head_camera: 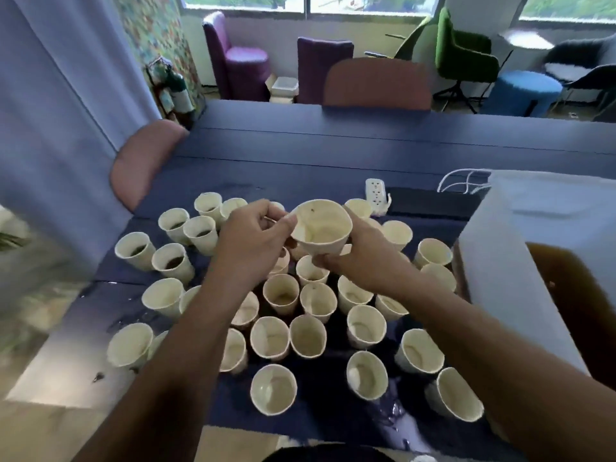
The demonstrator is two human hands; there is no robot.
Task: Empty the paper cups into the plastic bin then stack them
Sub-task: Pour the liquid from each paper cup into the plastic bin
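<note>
Upright paper cups [273, 390] are crowding the near end of the blue table [333, 141]. Right hand [353, 251] is gripping 1 raised cup [321, 226]; left hand [253, 235] is pinching its rim. Plastic bin [533, 235] is standing just right.

We see a cream paper cup [320, 228] raised above the others, tilted with its open mouth toward us, its inside pale with a few dark specks. Below it, many more cream paper cups [300, 315] stand upright and close together on the dark blue table, some touching. Those at far left [173, 261] hold dark liquid; the nearer ones [273, 390] look almost empty. At right stands the translucent white plastic bin [533, 261], holding brown liquid [580, 305].
</note>
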